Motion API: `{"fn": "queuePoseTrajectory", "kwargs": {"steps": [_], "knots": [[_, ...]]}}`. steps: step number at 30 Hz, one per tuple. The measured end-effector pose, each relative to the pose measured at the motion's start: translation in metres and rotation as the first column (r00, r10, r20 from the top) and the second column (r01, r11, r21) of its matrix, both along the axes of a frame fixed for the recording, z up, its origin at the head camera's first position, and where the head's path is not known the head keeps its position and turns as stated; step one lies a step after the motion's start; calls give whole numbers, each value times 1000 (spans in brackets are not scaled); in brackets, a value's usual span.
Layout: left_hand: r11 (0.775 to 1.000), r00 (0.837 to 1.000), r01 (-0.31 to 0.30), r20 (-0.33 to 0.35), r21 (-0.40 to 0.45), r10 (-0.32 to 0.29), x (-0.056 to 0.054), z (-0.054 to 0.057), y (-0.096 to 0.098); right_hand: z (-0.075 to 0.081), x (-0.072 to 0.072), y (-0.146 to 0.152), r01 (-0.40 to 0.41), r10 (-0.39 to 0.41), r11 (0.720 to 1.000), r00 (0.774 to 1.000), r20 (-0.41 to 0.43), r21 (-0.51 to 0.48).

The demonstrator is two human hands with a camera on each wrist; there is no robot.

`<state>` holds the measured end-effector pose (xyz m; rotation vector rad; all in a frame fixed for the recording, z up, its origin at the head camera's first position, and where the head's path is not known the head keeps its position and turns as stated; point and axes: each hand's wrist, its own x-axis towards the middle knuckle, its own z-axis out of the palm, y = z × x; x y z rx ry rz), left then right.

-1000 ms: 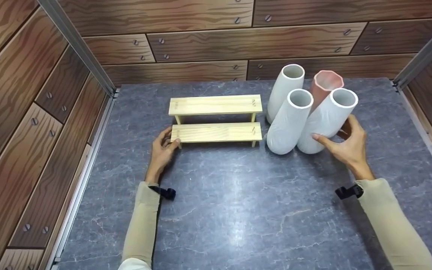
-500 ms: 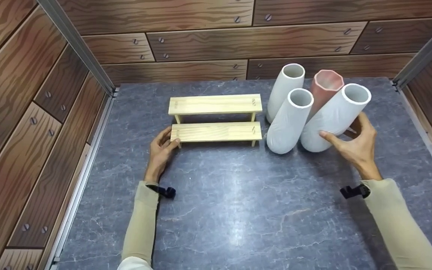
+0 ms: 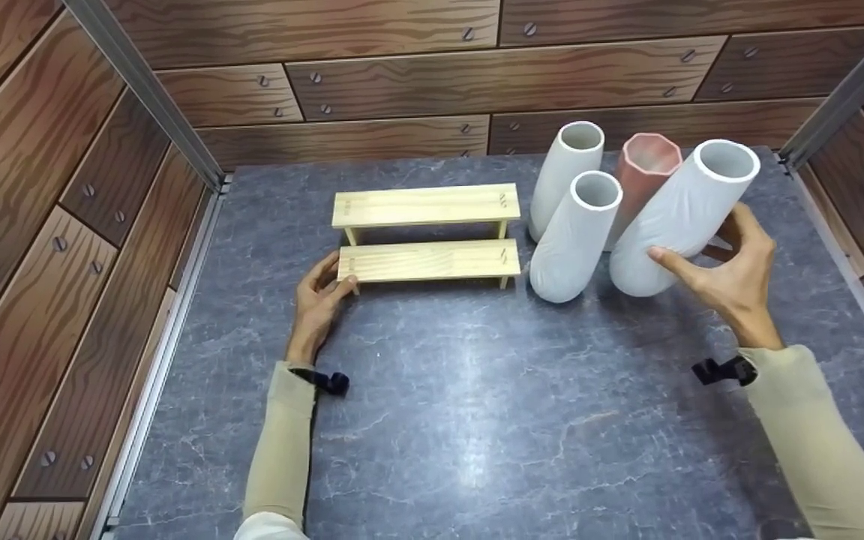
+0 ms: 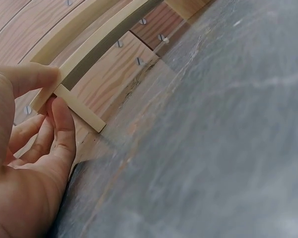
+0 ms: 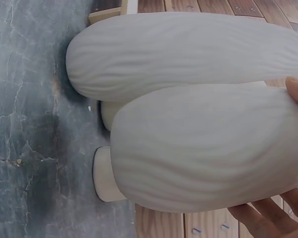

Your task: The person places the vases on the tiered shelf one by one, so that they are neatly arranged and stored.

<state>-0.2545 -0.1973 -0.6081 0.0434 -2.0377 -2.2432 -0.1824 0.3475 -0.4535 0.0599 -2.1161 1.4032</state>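
My right hand (image 3: pixel 739 274) grips a white ribbed vase (image 5: pixel 208 144), thumb on its near side and fingers round its right side. The vase leans to the right, its base lifted off the tabletop in the right wrist view. Just left of it stands a similar white vase (image 3: pixel 576 240). Behind these are a smoother white vase (image 3: pixel 563 180) and a pink faceted vase (image 3: pixel 646 176), partly hidden. At the left, my left hand (image 3: pixel 319 304) pinches the left end of the front wooden shelf (image 3: pixel 432 260), thumb on top and fingers beneath, seen closely in the left wrist view.
A second wooden shelf (image 3: pixel 424 206) stands right behind the front one, with the vases close to their right ends. The dark marbled tabletop (image 3: pixel 477 420) runs up to wood-patterned walls (image 3: pixel 402 90) at the back and sides.
My right hand has lifted the white ribbed vase and shifted it to the right, away from the other white ribbed one. My left hand stays at the shelf end.
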Motion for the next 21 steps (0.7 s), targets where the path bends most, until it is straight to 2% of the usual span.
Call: {"fn": "queuePoseTrajectory", "kwargs": {"steps": [8,14,21], "knots": [[1000,1000,7,0,16,-7,-1,2,0,0,1,5,-6,7,1000,1000,-27,22],[1000,1000,13,0,13,-13,-2,1,-1,15,16,-7,-52,55,998,994,-94,29],[1000,1000,5,-4,11,-5,0,0,0,26,32,-21,-87,90,995,990,-109,39]]}}
